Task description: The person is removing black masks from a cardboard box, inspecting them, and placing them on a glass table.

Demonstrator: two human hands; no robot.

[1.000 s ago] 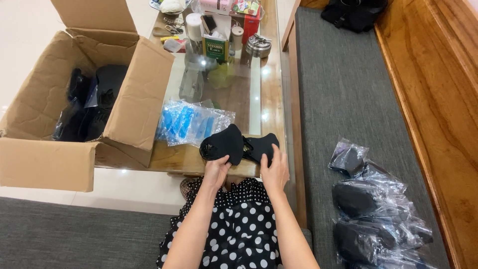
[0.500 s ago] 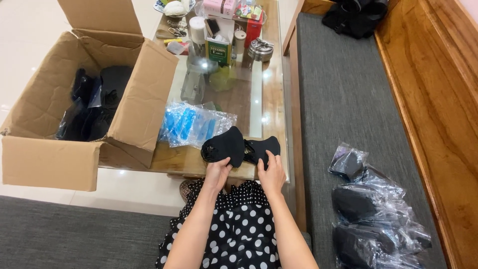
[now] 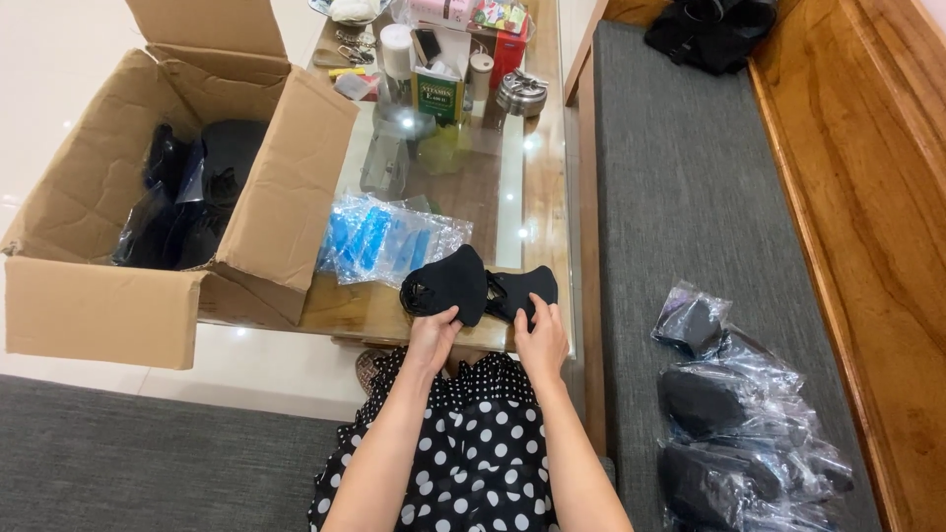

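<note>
Both hands have drawn slightly closer together since a second ago, and the view has dipped a little; the black fabric mask (image 3: 455, 284) lies at the same spot on the near edge of the glass-topped table (image 3: 473, 187). Left hand (image 3: 435, 337) is closed in a pinch on the lower edge of the mask's broad left half, thumb on top. Right hand (image 3: 541, 340) grips the narrower right half, fingers curled over its edge. At 11 o'clock from the mask, just beside it, lies a pile of clear packets with blue contents (image 3: 384, 239). At 9 o'clock stands an open cardboard box (image 3: 118, 305) holding dark bagged items. At 4 o'clock, well apart on the grey bench cushion (image 3: 670, 177), lies a heap of bagged black masks (image 3: 734, 424).
</note>
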